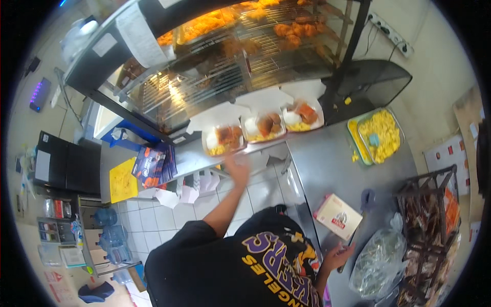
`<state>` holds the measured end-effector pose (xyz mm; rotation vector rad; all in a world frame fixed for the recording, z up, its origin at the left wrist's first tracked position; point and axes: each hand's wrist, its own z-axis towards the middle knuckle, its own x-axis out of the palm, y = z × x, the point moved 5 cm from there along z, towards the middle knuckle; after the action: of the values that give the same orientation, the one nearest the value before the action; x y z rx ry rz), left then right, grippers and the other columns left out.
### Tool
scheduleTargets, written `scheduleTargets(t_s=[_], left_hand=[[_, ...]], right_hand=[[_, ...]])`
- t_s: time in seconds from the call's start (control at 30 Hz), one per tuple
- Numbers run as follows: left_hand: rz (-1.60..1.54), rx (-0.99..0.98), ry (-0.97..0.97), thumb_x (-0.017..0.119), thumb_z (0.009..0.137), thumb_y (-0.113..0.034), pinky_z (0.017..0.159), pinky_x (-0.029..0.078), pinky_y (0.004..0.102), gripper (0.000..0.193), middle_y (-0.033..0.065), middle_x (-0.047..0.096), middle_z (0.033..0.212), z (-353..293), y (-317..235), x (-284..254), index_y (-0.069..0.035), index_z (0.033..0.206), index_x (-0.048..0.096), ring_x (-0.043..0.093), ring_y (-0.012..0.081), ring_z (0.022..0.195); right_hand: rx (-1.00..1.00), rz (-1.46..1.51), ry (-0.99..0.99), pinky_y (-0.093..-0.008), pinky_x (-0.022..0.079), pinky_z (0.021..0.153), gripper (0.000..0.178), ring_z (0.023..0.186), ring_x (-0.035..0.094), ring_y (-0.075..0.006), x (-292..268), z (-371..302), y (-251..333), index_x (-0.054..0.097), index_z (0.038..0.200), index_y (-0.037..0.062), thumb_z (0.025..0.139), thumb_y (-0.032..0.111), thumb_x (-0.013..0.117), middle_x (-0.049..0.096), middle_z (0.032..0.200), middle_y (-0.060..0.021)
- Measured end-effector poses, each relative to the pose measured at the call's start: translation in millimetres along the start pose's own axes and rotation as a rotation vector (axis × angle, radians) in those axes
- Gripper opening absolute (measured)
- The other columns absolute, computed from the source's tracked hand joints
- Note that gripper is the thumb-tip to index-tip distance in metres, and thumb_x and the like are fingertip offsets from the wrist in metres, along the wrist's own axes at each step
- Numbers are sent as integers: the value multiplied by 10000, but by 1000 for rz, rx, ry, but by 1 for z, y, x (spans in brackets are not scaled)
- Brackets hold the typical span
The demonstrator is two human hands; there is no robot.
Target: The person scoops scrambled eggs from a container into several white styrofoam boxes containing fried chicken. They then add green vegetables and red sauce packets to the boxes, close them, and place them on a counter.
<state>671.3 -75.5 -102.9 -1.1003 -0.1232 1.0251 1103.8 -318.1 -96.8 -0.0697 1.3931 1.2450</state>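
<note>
Three open white food boxes stand in a row on the ledge before the heated display case. Each holds a white mound, a piece of browned fried food and yellow bits. My left hand reaches to the front of the leftmost box; its fingers are smeared by motion, and I cannot tell whether they touch it. Lower right, at the steel table's edge, my right hand has its fingers curled round a slim dark thing, mostly hidden. Just beyond it lies a closed cream carton with a printed label.
A tray holds chopped yellow food at the right on the steel table. Nearby lie a filled clear plastic bag and a dark rack. Leftward are a yellow board and printed dark-blue packaging. Fried pieces fill the display case.
</note>
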Motion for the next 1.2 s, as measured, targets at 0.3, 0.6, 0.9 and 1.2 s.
scheduleTargets(t_s=[0.3,0.6,0.9,1.2], left_hand=[[497,-429,352,431,893,-450,816,463,468,520,281,613,934,123,204,-27,34,961,610,583,438,913],[466,-510,232,366,926,-350,806,465,477,421,239,631,913,80,162,-113,-35,938,645,602,401,877],[570,-50,746,517,787,-137,693,504,467,152,181,640,824,5,15,-67,-46,846,623,627,366,779],[-55,-86,1020,390,926,-292,769,465,490,345,232,623,861,-123,-139,92,-35,939,619,600,403,828]], right_hand=[[-46,157,222,-412,396,958,484,1130,494,-367,22,63,-2,379,1314,-49,931,223,496,476,1245,-260],[-451,-225,297,-453,365,972,499,1158,441,-446,27,59,32,390,1317,-51,925,251,450,436,1284,-304],[-265,-81,331,-479,340,994,534,1171,415,-467,32,41,47,383,1346,-2,938,338,444,406,1311,-302],[-392,65,209,-461,333,1009,572,1201,408,-429,57,43,-12,354,1360,5,926,360,469,402,1331,-269]])
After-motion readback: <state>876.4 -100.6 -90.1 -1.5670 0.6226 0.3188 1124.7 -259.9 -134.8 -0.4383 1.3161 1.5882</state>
